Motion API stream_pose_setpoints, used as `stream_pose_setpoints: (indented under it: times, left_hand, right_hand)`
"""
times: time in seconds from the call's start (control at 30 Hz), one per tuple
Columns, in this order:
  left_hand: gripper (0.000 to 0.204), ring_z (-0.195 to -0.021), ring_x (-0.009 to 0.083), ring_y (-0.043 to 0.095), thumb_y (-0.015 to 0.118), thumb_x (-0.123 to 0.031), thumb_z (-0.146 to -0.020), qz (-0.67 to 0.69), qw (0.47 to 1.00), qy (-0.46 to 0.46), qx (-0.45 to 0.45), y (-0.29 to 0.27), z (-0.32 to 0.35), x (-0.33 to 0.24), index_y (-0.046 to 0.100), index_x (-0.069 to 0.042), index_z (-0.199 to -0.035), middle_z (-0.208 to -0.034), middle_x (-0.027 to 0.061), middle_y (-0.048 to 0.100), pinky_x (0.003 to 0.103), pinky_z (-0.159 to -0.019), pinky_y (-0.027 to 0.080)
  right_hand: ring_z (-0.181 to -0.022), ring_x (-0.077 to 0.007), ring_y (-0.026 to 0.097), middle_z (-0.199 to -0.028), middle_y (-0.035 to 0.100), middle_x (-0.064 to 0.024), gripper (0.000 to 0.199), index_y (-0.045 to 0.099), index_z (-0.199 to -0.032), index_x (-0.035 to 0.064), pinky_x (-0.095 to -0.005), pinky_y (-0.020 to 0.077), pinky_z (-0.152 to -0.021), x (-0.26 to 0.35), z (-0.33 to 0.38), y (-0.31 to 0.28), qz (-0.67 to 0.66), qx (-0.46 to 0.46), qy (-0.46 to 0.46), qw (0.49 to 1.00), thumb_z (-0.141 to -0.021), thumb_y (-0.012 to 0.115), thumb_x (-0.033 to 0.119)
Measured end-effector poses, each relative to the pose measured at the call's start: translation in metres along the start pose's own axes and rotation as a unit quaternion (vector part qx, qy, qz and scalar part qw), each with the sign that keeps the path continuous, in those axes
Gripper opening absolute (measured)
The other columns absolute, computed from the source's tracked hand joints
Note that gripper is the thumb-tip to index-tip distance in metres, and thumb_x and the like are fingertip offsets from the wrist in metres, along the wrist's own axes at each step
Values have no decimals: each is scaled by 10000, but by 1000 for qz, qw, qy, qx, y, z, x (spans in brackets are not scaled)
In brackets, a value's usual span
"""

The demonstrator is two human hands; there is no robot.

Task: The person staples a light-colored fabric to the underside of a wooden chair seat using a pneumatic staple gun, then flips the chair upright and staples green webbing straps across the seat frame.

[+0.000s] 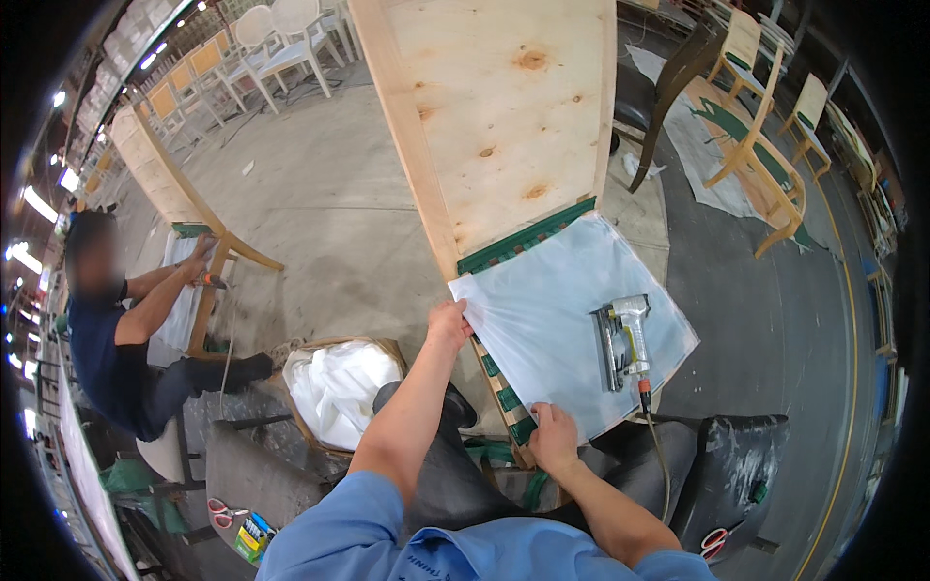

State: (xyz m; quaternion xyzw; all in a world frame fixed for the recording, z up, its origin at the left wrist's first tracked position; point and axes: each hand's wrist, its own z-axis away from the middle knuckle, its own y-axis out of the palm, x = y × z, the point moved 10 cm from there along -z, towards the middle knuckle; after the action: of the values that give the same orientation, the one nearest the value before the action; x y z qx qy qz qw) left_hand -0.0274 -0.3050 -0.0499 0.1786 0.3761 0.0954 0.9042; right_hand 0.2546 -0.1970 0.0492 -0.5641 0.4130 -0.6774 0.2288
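A thin white fabric sheet (542, 310) lies over the seat of a wooden chair frame (412, 145) before me. Dark green webbing (509, 398) shows along the seat's left side, and a green strip (528, 237) runs below the plywood back. My left hand (449, 324) pinches the sheet's edge near the back left corner, where creases fan out across the cloth. At the front left corner my right hand (553, 438) has its fingers closed on the sheet's edge. An air staple gun (625, 341) rests on the sheet, its hose trailing toward me.
Left of me stands an open box (387, 351) of white cloth. Scissors (221, 513) lie on a dark pad at left; more scissors (715, 544) lie at right. A co-worker (126, 320) works on another chair frame (165, 184). Chairs (281, 44) fill the background.
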Motion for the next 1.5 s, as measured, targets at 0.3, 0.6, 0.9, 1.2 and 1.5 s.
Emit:
stream_pose_setpoints:
  times: [0.3, 0.6, 0.9, 1.2, 1.5]
  left_hand:
    - [220, -730, 235, 723, 737, -143, -933, -145, 986, 65, -58, 25, 8, -3, 660, 35, -1035, -900, 119, 724, 378, -584, 590]
    - [323, -649, 210, 696, 682, -285, -966, -238, 969, 68, -27, 17, -6, -20, 715, 35, -990, -821, 110, 718, 344, -526, 545]
    - [364, -698, 266, 715, 796, -335, -841, -449, 864, 186, -134, 16, 14, -57, 733, 15, -918, -768, 136, 730, 395, -698, 554]
    - [314, -756, 283, 717, 776, -267, -843, -372, 909, 174, -73, 4, -11, -42, 760, 38, -918, -850, 172, 747, 407, -709, 535]
    - [342, -752, 274, 713, 801, -309, -851, -400, 887, 171, -153, 1, 9, -44, 747, 28, -873, -826, 165, 750, 403, -723, 541]
  right_hand:
    - [-911, -349, 604, -986, 603, -146, 449, 595, -1236, 51, -466, 476, -812, -23, 2, -44, -62, -15, 59, 996, -834, 751, 177]
    - [-838, -283, 611, -990, 617, -133, 350, 644, -1168, 42, -401, 512, -769, -134, -20, -176, -10, -238, 173, 956, -859, 764, 154]
    - [-905, -329, 664, -1031, 661, -161, 506, 665, -1214, 33, -427, 535, -811, -217, -27, -156, -14, -142, 320, 937, -829, 812, 328]
    - [-797, -265, 701, -936, 711, -137, 561, 668, -1197, -1, -394, 554, -737, -211, -85, -143, 18, -69, 285, 956, -793, 859, 339]
    - [-852, -283, 699, -953, 723, -176, 580, 645, -1176, -45, -400, 547, -763, -224, -109, -136, -80, -93, 279, 953, -769, 878, 295]
